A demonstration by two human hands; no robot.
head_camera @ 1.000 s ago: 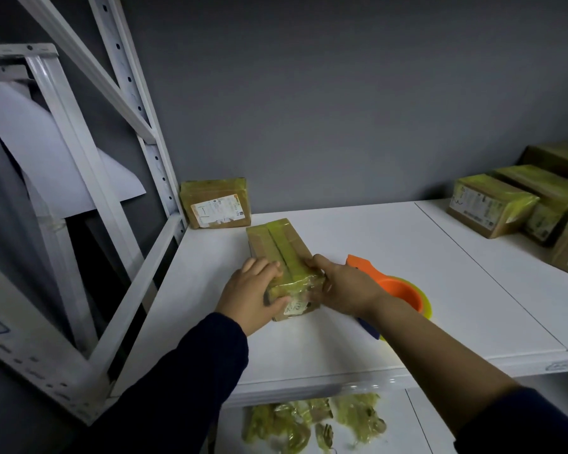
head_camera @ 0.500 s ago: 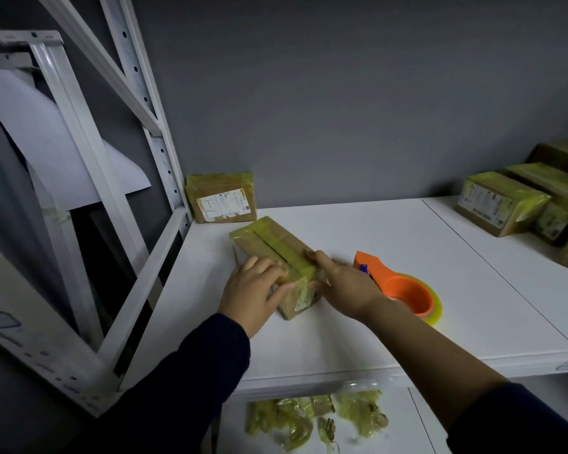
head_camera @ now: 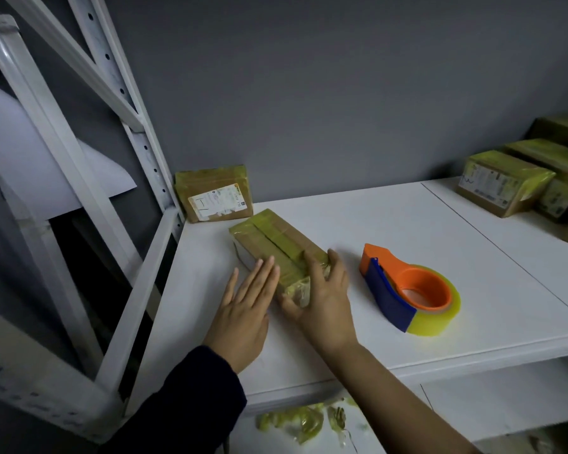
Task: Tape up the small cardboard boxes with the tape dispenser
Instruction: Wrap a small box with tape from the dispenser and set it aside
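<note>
Left hand (head_camera: 243, 311) lies flat, fingers straight, against taped box (head_camera: 274, 241); right hand (head_camera: 326, 301) apparently grips its near end. Tape dispenser (head_camera: 407, 290) sits nearby.

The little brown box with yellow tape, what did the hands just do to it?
The left hand let go of the small tape-wrapped cardboard box and now lies flat beside it. The right hand still holds its near end. The box's far end swung left. The orange and blue tape dispenser stayed on the white shelf.
</note>
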